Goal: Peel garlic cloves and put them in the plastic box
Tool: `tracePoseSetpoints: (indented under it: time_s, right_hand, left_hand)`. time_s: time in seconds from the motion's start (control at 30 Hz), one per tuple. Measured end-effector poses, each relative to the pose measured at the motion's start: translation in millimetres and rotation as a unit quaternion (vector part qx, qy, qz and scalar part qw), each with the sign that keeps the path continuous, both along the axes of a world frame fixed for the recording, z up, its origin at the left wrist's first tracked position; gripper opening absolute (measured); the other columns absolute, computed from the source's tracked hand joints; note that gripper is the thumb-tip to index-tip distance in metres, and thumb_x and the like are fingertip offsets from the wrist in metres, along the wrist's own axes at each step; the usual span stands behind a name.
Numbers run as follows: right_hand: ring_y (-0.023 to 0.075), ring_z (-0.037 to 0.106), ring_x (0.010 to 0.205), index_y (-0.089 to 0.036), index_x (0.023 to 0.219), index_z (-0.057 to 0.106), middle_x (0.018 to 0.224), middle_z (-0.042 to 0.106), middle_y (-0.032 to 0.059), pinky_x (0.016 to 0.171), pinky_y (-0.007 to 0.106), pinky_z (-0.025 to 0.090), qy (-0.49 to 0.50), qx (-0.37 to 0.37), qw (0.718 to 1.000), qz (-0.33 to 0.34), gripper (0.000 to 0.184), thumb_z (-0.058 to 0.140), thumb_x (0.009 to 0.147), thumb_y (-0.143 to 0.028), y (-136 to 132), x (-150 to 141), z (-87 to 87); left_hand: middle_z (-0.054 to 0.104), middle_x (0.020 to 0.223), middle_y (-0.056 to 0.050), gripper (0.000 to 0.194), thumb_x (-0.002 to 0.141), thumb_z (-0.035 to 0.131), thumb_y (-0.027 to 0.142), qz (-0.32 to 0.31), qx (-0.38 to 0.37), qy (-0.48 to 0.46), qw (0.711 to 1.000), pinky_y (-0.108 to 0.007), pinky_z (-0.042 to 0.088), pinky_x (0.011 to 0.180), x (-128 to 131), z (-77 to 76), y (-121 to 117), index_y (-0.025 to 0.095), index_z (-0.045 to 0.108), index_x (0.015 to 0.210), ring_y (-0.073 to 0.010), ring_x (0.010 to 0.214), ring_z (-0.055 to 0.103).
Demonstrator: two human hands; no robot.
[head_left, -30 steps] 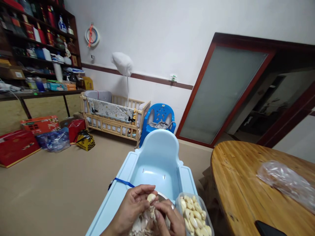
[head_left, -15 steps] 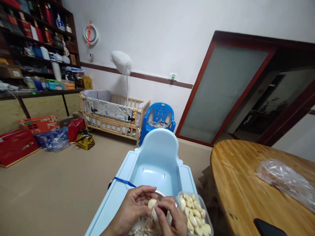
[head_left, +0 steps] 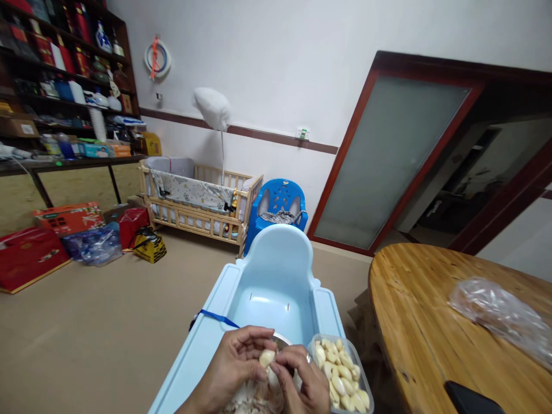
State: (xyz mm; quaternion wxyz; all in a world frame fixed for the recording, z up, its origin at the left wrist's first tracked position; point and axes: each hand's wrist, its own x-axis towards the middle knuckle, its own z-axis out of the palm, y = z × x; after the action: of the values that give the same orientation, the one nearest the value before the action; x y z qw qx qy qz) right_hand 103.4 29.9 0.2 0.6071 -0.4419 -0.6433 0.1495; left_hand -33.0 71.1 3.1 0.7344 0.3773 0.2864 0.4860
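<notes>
Between my two hands is a pale garlic clove [head_left: 267,358], at the bottom middle of the head view. My left hand [head_left: 235,365] curls its fingers and thumb around the clove. My right hand [head_left: 304,376] pinches thumb and forefinger together at the clove's right side; whether skin is between those fingertips is too small to tell. Beneath the hands lie garlic skins [head_left: 248,402] in a metal bowl [head_left: 282,339], mostly hidden by the hands. To the right of my right hand, a clear plastic box [head_left: 364,376] holds many peeled cloves [head_left: 340,376].
The bowl and box are at the near side of a light-blue child's chair [head_left: 276,270]. A wooden table [head_left: 414,299] stands right, bearing a plastic bag [head_left: 500,313] and a black phone-like object [head_left: 470,399]. Behind are a blue chair [head_left: 280,198] and a wooden crib [head_left: 198,215].
Hardly anything differs. Both hands keep their hold at the garlic clove, with only a tiny shift of the fingers and of the view.
</notes>
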Motion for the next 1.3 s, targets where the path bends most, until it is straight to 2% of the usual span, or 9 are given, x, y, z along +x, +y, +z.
tracePoseSetpoints:
  time_s: [0.3,0.53,0.8,1.07,1.17,1.3]
  right_hand:
    - [0.0137,0.059,0.062,-0.023,0.074,0.067,0.066,0.062,0.0007,0.059,0.022,0.048,0.005,0.014,1.000,-0.016,0.010,0.060,0.081,-0.023,-0.8,-0.7,0.3]
    - [0.0143,0.058,0.061,-0.023,0.076,0.067,0.066,0.063,0.0019,0.058,0.023,0.048,-0.001,0.021,1.000,0.004,0.011,0.058,0.081,-0.021,-0.3,0.9,-1.1]
    - [0.0127,0.056,0.060,-0.022,0.072,0.064,0.065,0.060,-0.0003,0.057,0.021,0.043,-0.004,-0.017,0.999,0.030,0.010,0.058,0.080,-0.019,0.1,2.4,0.6]
    - [0.0112,0.051,0.059,-0.021,0.068,0.057,0.064,0.055,-0.0019,0.057,0.020,0.039,-0.022,-0.048,0.997,0.048,0.018,0.052,0.084,-0.029,-0.8,2.2,2.7]
    - [0.0110,0.050,0.058,-0.021,0.068,0.057,0.064,0.055,-0.0020,0.055,0.020,0.038,-0.034,-0.047,0.997,0.056,0.021,0.051,0.085,-0.032,-0.9,2.5,1.7]
    - [0.0116,0.050,0.055,-0.021,0.066,0.056,0.061,0.055,-0.0015,0.054,0.021,0.038,-0.051,-0.045,0.995,0.080,0.026,0.048,0.086,-0.036,-0.7,2.6,-1.0]
  left_hand:
    - [0.075,0.072,-0.002,0.051,0.038,0.069,-0.012,0.007,-0.001,0.013,1.000,-0.021,0.051,0.063,-0.3,1.5,-1.1,0.019,0.074,0.079,-0.0173,0.069,0.067]
    - [0.075,0.071,-0.002,0.052,0.036,0.067,-0.013,0.017,-0.001,0.020,1.000,-0.021,0.051,0.063,0.2,-0.4,-0.3,0.019,0.075,0.077,-0.0173,0.069,0.067]
    - [0.075,0.070,-0.001,0.050,0.040,0.065,-0.012,0.012,0.003,0.023,1.000,-0.020,0.050,0.064,-1.7,-1.0,0.3,0.020,0.075,0.078,-0.0165,0.068,0.067]
    - [0.075,0.072,-0.002,0.049,0.039,0.067,-0.011,0.009,0.001,0.012,1.000,-0.023,0.049,0.067,-1.2,0.7,-1.0,0.019,0.074,0.078,-0.0181,0.071,0.067]
    - [0.075,0.075,-0.003,0.044,0.044,0.072,-0.006,0.016,0.013,0.010,1.000,-0.023,0.049,0.067,-1.4,1.8,-0.8,0.019,0.074,0.080,-0.0179,0.071,0.066]
    - [0.074,0.079,-0.006,0.032,0.051,0.080,0.012,0.026,0.023,-0.012,0.999,-0.024,0.048,0.068,-1.4,5.7,-1.0,0.017,0.074,0.082,-0.0181,0.073,0.066]
